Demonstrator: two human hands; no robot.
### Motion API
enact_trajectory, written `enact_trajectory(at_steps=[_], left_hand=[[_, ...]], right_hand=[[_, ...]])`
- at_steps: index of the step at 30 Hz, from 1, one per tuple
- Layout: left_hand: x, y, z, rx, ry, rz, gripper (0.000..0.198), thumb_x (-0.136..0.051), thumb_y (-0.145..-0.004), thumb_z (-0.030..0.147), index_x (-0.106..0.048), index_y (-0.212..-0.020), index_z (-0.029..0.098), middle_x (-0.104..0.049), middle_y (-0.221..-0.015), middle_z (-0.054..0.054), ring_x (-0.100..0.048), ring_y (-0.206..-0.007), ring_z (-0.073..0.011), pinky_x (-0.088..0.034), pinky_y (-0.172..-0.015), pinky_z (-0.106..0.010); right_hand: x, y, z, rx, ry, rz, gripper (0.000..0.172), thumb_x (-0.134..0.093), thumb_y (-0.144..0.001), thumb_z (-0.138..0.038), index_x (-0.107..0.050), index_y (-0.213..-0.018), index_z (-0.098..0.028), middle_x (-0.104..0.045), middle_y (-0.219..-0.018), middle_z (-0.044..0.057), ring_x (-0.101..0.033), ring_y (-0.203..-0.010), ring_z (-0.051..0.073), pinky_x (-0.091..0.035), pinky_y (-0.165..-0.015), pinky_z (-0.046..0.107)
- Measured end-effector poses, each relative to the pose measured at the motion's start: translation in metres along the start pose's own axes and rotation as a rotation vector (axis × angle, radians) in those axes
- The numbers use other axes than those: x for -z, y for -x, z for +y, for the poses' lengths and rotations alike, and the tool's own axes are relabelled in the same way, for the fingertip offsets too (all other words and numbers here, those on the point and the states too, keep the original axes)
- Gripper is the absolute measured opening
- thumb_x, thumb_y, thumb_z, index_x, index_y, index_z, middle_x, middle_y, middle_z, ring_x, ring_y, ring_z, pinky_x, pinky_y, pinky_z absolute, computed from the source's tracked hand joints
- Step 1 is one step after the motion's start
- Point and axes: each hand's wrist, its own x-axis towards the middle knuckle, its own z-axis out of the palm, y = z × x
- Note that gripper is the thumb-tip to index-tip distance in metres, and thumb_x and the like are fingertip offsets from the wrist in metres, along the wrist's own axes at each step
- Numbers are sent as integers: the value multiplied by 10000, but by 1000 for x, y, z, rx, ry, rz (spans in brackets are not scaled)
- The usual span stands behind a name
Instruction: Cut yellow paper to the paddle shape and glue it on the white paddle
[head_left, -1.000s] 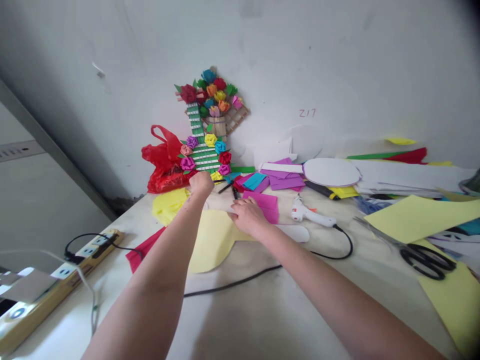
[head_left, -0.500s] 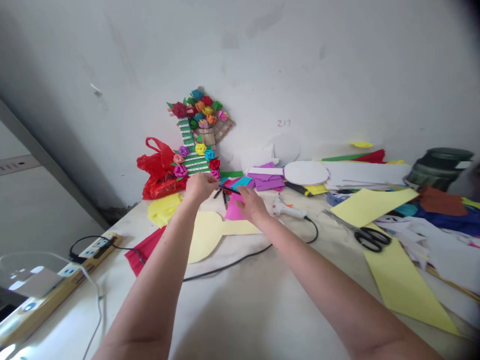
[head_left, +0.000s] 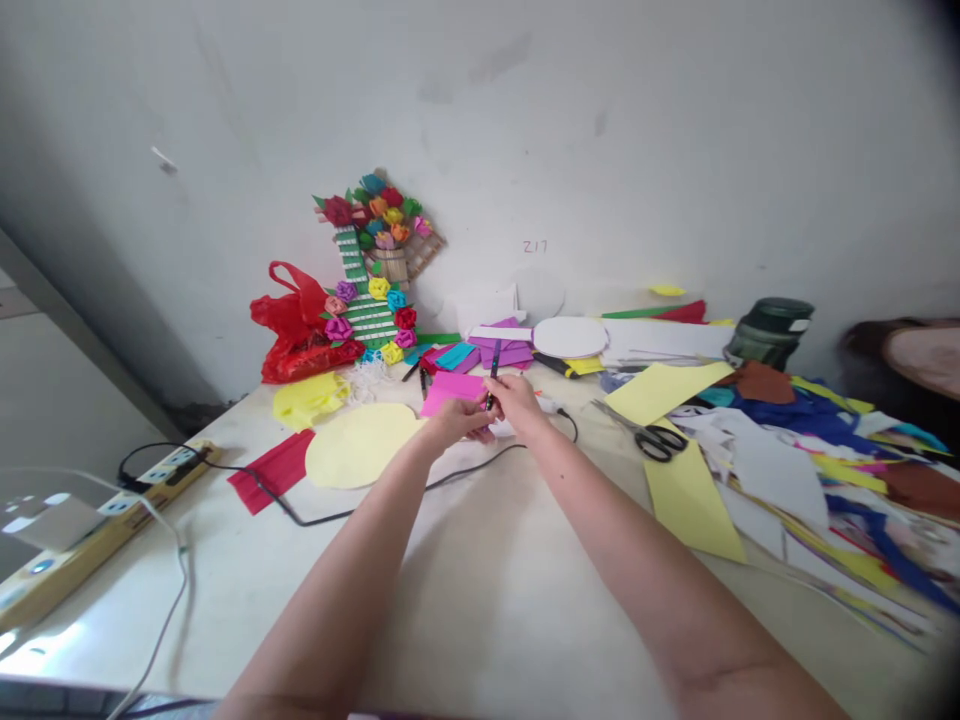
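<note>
A dark marker pen (head_left: 495, 358) stands nearly upright between my two hands over the middle of the table. My right hand (head_left: 516, 400) is closed around its middle. Fingers of my left hand (head_left: 459, 420) close on its lower end, where the tip is hidden. Just behind them lies a magenta sheet of paper (head_left: 450, 388). Under and beside my left hand is a pale yellow paper cutout (head_left: 364, 445) with a rounded end; my hands and forearm cover the rest of it. A mostly hidden white glue gun lies by my right wrist, its black cord (head_left: 480, 465) crossing the table.
Black-handled scissors (head_left: 658, 442) rest by yellow paper (head_left: 686, 500) at right, near heaped scraps (head_left: 772, 480). Behind stand a flower-decorated craft piece (head_left: 373, 315), a red plastic bag (head_left: 292, 320) and a dark jar (head_left: 771, 335). A power strip (head_left: 161, 490) runs along the left edge.
My hands have drawn closer together and lower, and the pen has turned from nearly level to upright. The camera view has swung right, showing more scraps.
</note>
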Motion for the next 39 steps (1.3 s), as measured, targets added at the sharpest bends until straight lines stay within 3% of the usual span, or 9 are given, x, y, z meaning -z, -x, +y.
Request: enact_trajectory(at_steps=[7, 11, 13, 18, 24, 27, 32, 36, 39], left_hand=[[-24, -2, -2, -41, 89, 1, 411, -609, -672, 524, -574, -659, 115, -589, -465, -31, -541, -437, -106, -458, -529, -243], [-24, 6, -5, 34, -42, -38, 358, -626, -676, 460, -573, -608, 113, -589, -457, -42, -546, -421, -125, -443, -493, -247], [-21, 9, -12, 91, -70, -10, 332, -615, -692, 432, -575, -599, 116, -593, -467, -44, -551, -431, -129, -436, -482, -243], [-5, 2, -25, 66, -120, 189, 308, -577, -724, 413, -604, -634, 119, -574, -463, -21, -523, -428, -103, -433, -487, -224], [30, -13, -35, 105, -292, 405, 377, -595, -665, 506, -569, -535, 153, -537, -433, -9, -485, -413, -101, -394, -442, -212], [55, -21, -44, 119, -437, 539, 325, -548, -718, 436, -583, -546, 162, -560, -467, -14, -514, -448, -111, -390, -465, -211], [94, -35, -51, 198, -584, 623, 199, -491, -764, 278, -646, -717, 163, -664, -644, -48, -610, -606, -137, -423, -563, -210], [113, -43, -52, 276, -693, 677, 195, -513, -749, 255, -650, -854, 162, -683, -679, -56, -633, -712, -164, -436, -624, -223], [126, -53, -54, 305, -723, 691, 160, -532, -734, 265, -652, -742, 160, -683, -683, -83, -635, -763, -201, -440, -656, -255]], right_hand=[[1, 0, 14, -49, -279, 248, 221, -576, -673, -228, -496, -484, -145, -505, -402, -30, -326, -301, 31, -231, -292, 168], [23, -17, 4, -164, -341, 543, 236, -562, -718, -213, -463, -510, -163, -460, -367, -54, -304, -266, 29, -221, -271, 165], [37, -24, -4, -131, -384, 608, 228, -566, -741, -224, -465, -544, -167, -461, -372, -59, -316, -268, 28, -224, -267, 154], [36, -23, -11, -53, -507, 382, 167, -561, -755, -208, -511, -607, -147, -544, -436, -26, -318, -293, 19, -238, -269, 135], [20, -20, 2, -72, -522, 329, 152, -588, -730, -230, -518, -625, -145, -596, -491, 0, -338, -309, 21, -255, -272, 136], [18, -22, 6, -62, -516, 346, 175, -634, -684, -256, -513, -614, -151, -578, -496, -22, -344, -316, 20, -257, -270, 141], [10, -22, 10, -12, -483, 401, 318, -720, -575, -308, -431, -550, -179, -361, -385, -115, -279, -300, 13, -194, -255, 140], [4, -21, 14, -23, -440, 353, 306, -703, -591, -338, -448, -550, -175, -384, -377, -103, -305, -302, 18, -198, -265, 142], [2, -21, 18, -42, -394, 346, 305, -696, -599, -324, -441, -528, -172, -416, -372, -85, -334, -305, 25, -213, -271, 148]])
